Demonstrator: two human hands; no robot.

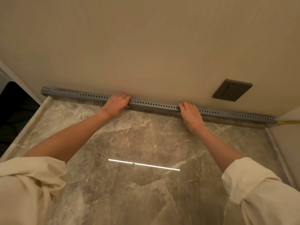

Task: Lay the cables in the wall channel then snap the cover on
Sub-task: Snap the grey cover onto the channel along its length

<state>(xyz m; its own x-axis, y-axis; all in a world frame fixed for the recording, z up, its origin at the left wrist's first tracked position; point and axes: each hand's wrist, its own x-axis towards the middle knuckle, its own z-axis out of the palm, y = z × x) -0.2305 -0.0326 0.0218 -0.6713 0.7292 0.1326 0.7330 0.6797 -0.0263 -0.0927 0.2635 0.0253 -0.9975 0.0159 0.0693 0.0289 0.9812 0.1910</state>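
Grey slotted channel sits at the wall base where wall meets marble floor. Long axis runs along the wall, left end past the left hand, right end past the right hand; in frame it slopes down toward the right. Row of slots faces up/outward.

Left hand is on the channel approx mid-left, fingers curled over the top edge against the wall, grasping it. Right hand is further along to its right, fingers bent over the channel top, also holding it. Bare stretch of channel between the two hands.

Yellow cable pokes out of the channel end, far right of the right hand, cut off by frame edge. Small yellow bits show thru the slots just right of the left hand. Can't tell whether the cover's on.

Dark wall socket above and right of right hand. Cream sleeves rolled up at frame bottom.
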